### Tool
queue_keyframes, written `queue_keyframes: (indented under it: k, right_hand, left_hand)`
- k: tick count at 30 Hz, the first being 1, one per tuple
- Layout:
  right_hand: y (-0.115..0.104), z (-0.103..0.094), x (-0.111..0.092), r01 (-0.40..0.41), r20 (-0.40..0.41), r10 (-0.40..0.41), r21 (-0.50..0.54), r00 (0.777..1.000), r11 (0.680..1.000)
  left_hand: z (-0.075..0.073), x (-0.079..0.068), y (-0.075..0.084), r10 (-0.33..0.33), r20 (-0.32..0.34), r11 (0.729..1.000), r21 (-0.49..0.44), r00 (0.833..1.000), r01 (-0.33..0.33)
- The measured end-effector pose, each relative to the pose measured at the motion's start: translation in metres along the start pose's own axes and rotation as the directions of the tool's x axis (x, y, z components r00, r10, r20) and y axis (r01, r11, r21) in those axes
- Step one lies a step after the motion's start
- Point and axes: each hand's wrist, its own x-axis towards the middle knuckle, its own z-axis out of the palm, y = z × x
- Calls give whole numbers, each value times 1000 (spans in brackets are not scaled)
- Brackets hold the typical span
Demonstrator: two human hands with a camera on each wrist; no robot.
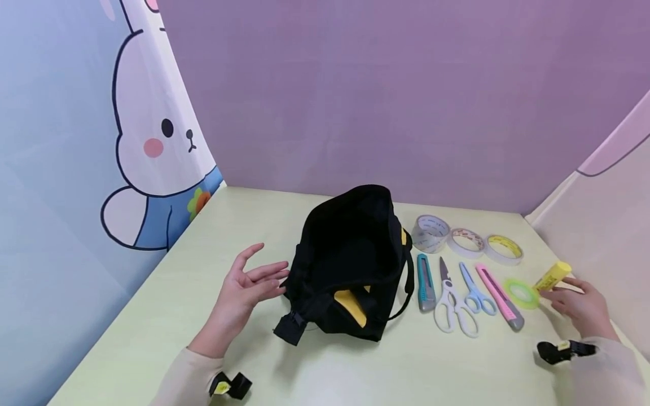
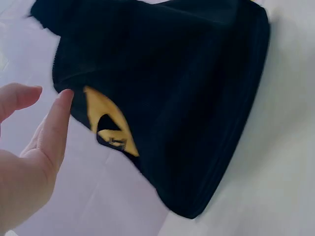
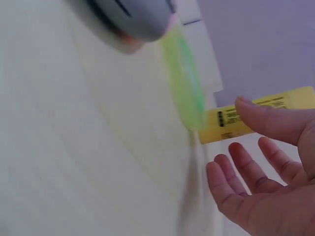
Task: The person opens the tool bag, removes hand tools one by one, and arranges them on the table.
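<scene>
A black bag (image 1: 350, 259) with yellow patches stands on the table, its wide mouth gaping upward. Beside its left side is my left hand (image 1: 244, 293), fingers extended; in the left wrist view its fingertips overlap the bag's edge (image 2: 162, 98), and I cannot tell whether they touch. At the far right a yellow glue stick (image 1: 553, 275) stands upright. My right hand (image 1: 584, 304) is around its lower part, thumb and fingers spread apart. In the right wrist view the thumb crosses in front of the glue stick (image 3: 231, 120). A green tape ring (image 1: 522, 294) lies beside it.
Right of the bag lie a teal utility knife (image 1: 426, 285), white-handled scissors (image 1: 454, 304), blue scissors (image 1: 476, 293) and a pink utility knife (image 1: 500, 299). Behind them are a wide clear tape roll (image 1: 429, 239) and two narrower rolls (image 1: 466, 243). Fabric walls surround the table.
</scene>
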Motion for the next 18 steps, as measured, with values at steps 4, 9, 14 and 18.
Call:
queue_keyframes:
  k: [4, 9, 14, 18]
  right_hand:
    - [-5, 0, -7, 54, -26, -57, -107, 998, 993]
    - [-15, 3, -17, 126, -4, -131, -244, 991, 961]
    - [-31, 10, -29, 150, -35, -175, -373, 984, 916]
    - [-45, 16, -41, 145, -67, -189, -412, 980, 900]
  left_hand:
    - [-9, -1, 6, -26, 22, 999, 29, 999, 25]
    - [-21, 0, 13, -63, 31, 992, 108, 998, 59]
    - [-39, 3, 20, -60, 78, 967, 251, 995, 39]
    - [-53, 5, 26, -78, 91, 901, 433, 993, 31]
